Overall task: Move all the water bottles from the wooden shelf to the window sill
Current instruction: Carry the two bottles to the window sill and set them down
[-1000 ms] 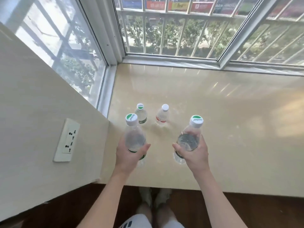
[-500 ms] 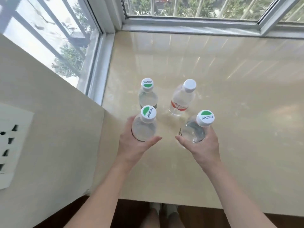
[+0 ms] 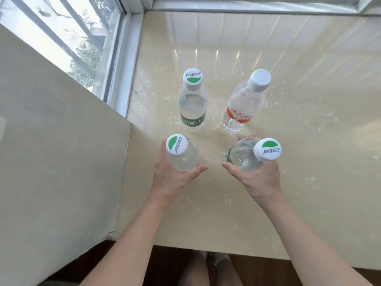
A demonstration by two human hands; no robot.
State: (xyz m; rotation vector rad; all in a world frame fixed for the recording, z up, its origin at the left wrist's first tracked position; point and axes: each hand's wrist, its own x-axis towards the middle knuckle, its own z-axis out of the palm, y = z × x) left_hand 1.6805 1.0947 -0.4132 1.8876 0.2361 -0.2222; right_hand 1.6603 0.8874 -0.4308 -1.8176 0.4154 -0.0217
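Observation:
My left hand grips a clear water bottle with a green-and-white cap, held upright over the glossy beige window sill. My right hand grips a second such bottle, its cap tilted to the right. Just beyond them two more bottles stand on the sill: a green-labelled one on the left and a red-labelled one with a plain white cap on the right. The held bottles' bases are hidden, so I cannot tell whether they touch the sill.
A beige wall juts in at the left, right beside my left hand. White window frames border the sill at the left and the back. The sill's front edge is near me, with dark floor and my feet below.
Both hands carried their bottles forward and lower, up close behind the two standing bottles. My head moved nearer and tipped down, so the wall socket left the view.

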